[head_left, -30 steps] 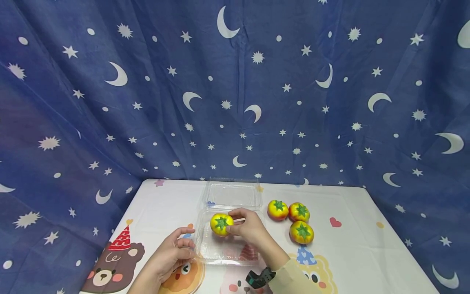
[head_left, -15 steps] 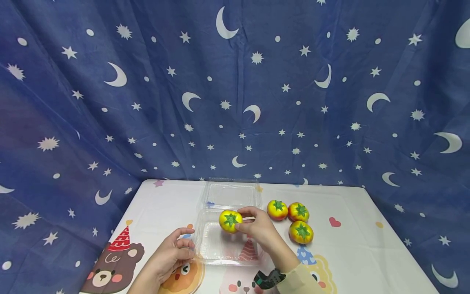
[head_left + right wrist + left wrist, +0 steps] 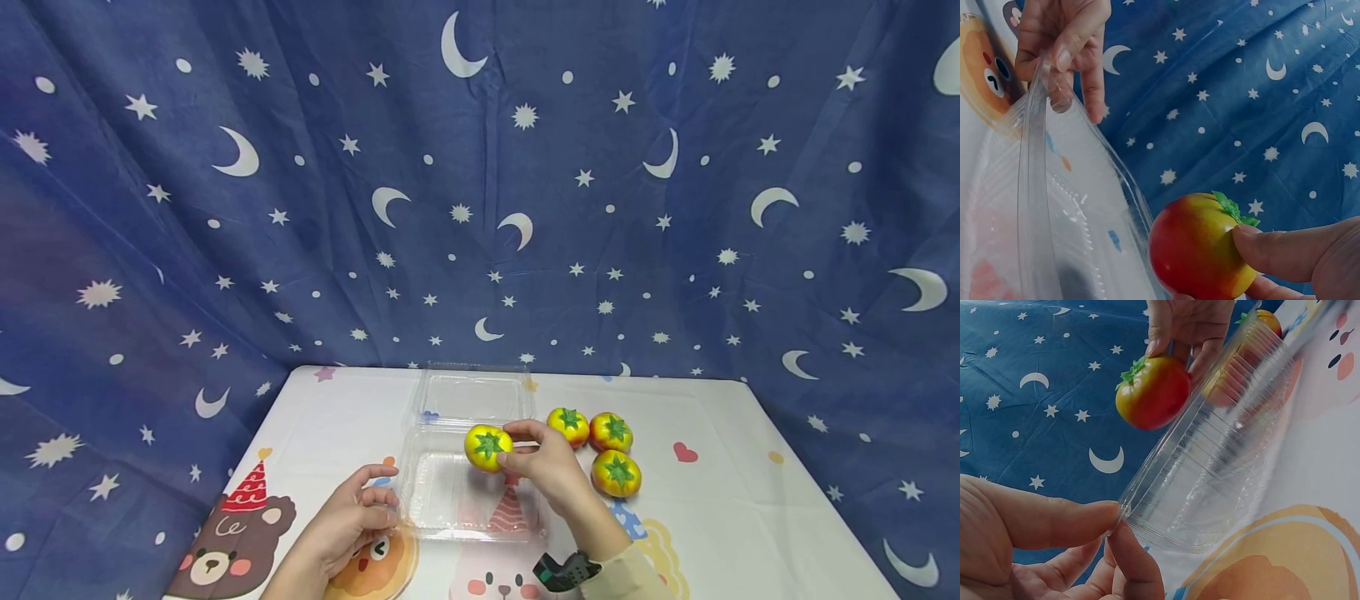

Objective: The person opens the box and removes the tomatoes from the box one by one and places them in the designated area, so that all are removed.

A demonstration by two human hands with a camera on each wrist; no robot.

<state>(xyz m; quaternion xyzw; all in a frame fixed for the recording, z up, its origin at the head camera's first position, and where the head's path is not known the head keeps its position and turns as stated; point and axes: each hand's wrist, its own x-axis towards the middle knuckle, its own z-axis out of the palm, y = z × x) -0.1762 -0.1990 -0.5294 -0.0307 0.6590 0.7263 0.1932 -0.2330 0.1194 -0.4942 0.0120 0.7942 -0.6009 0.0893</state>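
Note:
A clear plastic clamshell box point(image 3: 438, 500) lies on the table with its lid point(image 3: 474, 398) folded back. My left hand point(image 3: 351, 518) pinches the box's left rim between thumb and forefinger, plain in the left wrist view. Above the base, my right hand point(image 3: 551, 462) holds a yellow and red toy tomato point(image 3: 488, 447) with a green leafy top. In the right wrist view the thumb presses on the tomato point(image 3: 1200, 250) near its leaves. Similar tomatoes sit to the right of the box: one at the back left point(image 3: 567, 427), one behind point(image 3: 611, 432) and one in front point(image 3: 617, 474).
A white tablecloth point(image 3: 720, 500) printed with cartoon animals covers the table. Behind and to the left hangs a blue curtain point(image 3: 420, 250) with moons and stars. A dark band point(image 3: 566, 572) is strapped around the right wrist.
My right hand has carried the tomato to the right, from over the box's left half to over its right half. The left hand has stayed at the box's rim.

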